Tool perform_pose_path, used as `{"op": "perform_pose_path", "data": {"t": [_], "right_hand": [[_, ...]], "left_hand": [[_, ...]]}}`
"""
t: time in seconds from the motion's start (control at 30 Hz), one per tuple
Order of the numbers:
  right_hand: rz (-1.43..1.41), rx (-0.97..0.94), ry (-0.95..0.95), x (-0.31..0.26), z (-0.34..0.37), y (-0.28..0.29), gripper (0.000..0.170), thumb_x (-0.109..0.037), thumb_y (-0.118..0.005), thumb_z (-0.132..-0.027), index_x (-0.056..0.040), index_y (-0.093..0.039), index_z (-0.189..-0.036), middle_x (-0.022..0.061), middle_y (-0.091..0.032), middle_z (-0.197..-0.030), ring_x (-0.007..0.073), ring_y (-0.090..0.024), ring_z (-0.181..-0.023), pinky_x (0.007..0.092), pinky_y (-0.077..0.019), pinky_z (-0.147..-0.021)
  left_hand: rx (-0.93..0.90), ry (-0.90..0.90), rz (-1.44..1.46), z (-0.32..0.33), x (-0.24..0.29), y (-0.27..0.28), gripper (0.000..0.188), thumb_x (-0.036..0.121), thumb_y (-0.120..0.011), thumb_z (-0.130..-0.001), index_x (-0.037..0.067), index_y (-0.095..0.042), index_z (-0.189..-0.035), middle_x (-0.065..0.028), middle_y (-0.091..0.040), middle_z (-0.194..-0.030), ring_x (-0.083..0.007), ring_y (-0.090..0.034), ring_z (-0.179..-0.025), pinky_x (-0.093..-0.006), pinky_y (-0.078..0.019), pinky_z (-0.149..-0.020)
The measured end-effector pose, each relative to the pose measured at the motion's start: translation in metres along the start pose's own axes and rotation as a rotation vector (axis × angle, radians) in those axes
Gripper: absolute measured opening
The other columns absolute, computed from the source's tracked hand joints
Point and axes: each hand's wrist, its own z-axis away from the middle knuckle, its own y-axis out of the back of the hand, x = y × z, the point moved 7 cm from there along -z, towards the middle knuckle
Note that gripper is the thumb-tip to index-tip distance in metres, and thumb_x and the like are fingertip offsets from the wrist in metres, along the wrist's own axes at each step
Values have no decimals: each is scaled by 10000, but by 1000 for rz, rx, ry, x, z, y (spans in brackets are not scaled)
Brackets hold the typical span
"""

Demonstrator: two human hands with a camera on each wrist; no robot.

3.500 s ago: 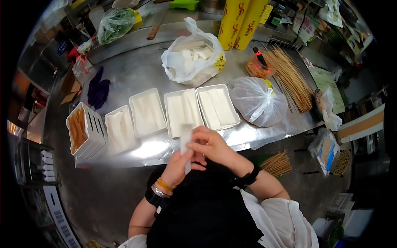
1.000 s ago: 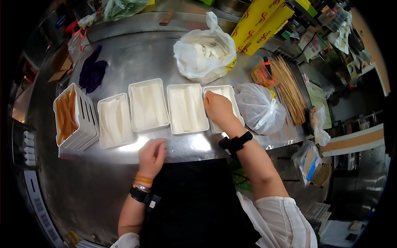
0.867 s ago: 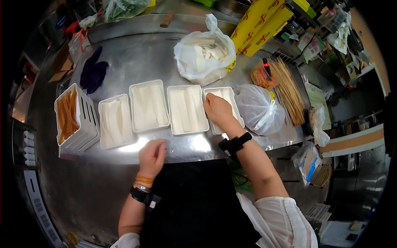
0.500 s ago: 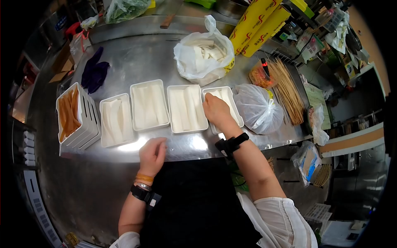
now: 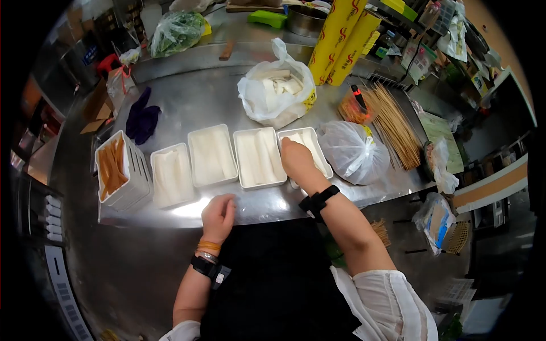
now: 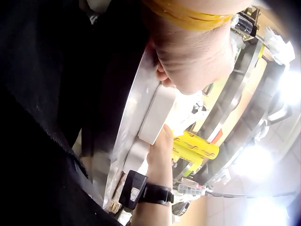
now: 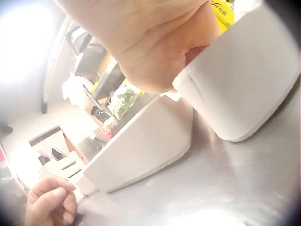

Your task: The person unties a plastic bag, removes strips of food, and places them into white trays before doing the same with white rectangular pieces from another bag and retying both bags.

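Note:
In the head view, my right hand (image 5: 301,165) reaches into the rightmost white tray (image 5: 327,163), over pale flat strips (image 5: 308,140). Its fingertips are out of sight, and the wall of that tray (image 7: 240,80) covers them in the right wrist view, so what they touch cannot be made out. My left hand (image 5: 218,220) lies by the table's front edge with fingers loosely curled and nothing visible in it; it also shows at lower left in the right wrist view (image 7: 51,202). Between the hands' positions stands another tray of strips (image 5: 259,156).
Two more strip-filled trays (image 5: 211,154) (image 5: 172,175) and stacked white baskets with brown strips (image 5: 114,165) stand left. Behind is an open bag of white pieces (image 5: 278,91). A knotted bag (image 5: 355,153), skewers (image 5: 398,128) and yellow rolls (image 5: 336,45) are right.
Earlier both hands held a pale strip together before my body; they have since parted, the right into the rightmost tray. Over the last half second the hands barely move while the head view shifts.

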Motion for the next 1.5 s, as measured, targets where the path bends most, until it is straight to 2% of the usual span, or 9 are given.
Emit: {"op": "perform_pose_path", "data": {"t": [0.13, 0.4, 0.57, 0.67, 0.8, 0.97, 1.13, 1.23, 1.5], "right_hand": [[-192, 297, 32, -7, 22, 54, 164, -166, -507, -889, -8, -523, -852, 199, -632, -749, 392, -628, -710, 493, -496, -636], [-473, -130, 395, -37, 167, 86, 245, -275, -569, -932, -85, -542, -780, 139, -588, -657, 390, -594, -623, 484, -457, -552], [-484, -278, 381, 18, 190, 120, 423, -122, -699, -821, -116, -574, -1225, 85, -635, -1087, 285, -644, -958, 374, -537, -785], [-440, -253, 183, 44, 169, 142, 273, -173, -709, -813, -88, -645, -1065, 64, -680, -873, 274, -670, -797, 369, -531, -690], [-554, -12, 127, 61, 108, 175, 247, -191, -710, -840, -81, -660, -1056, 70, -669, -786, 210, -655, -662, 325, -514, -604], [-574, 248, 195, 56, -18, 195, 280, -146, -728, -829, -31, -656, -1074, 90, -677, -829, 197, -657, -755, 306, -514, -671], [-372, 392, 278, 41, -139, 173, 385, -70, -703, -776, -61, -636, -1154, 141, -674, -1010, 287, -658, -906, 397, -516, -807], [-189, -52, 438, 25, -191, 104, 427, -28, -661, -762, -106, -636, -1181, 126, -643, -1129, 304, -640, -990, 416, -502, -859], [-69, -60, 793, 9, -176, 60, 235, -22, -602, -792, -122, -666, -996, 73, -644, -1027, 315, -608, -983, 421, -494, -836]], "left_hand": [[8, -42, -12, -1, -7, -4, 114, 63, -620, -880, 0, -660, -966, -123, -650, -811, -222, -642, -694, -303, -513, -649], [-62, -48, -57, -3, 13, -6, 109, 33, -579, -913, -12, -653, -980, -83, -643, -796, -151, -637, -661, -255, -511, -614], [-77, -67, -96, -2, 14, -7, 108, 36, -593, -909, 11, -660, -989, -77, -648, -796, -145, -639, -653, -261, -519, -609], [-154, 12, -39, -7, 20, -9, 109, 41, -623, -888, 30, -669, -987, -83, -647, -799, -157, -637, -642, -257, -513, -591], [-312, -350, -317, -65, 100, 7, 165, -3, -665, -818, 65, -678, -967, -97, -650, -848, -211, -637, -650, -296, -516, -572], [-367, -457, -711, -172, 145, -16, 379, 172, -774, -740, 95, -628, -1081, -120, -573, -1190, -319, -607, -1016, -429, -518, -818], [-410, -553, -762, -216, 130, -67, 363, 180, -798, -698, 99, -652, -1020, -128, -537, -1252, -318, -601, -988, -411, -516, -810], [-457, -558, -710, -228, 120, -82, 296, 170, -771, -704, 84, -659, -964, -144, -534, -1269, -328, -589, -1009, -412, -516, -797], [-416, -636, -666, -232, 111, -86, 158, 72, -681, -712, 74, -617, -856, -111, -594, -1131, -304, -571, -1019, -464, -443, -901]]}}
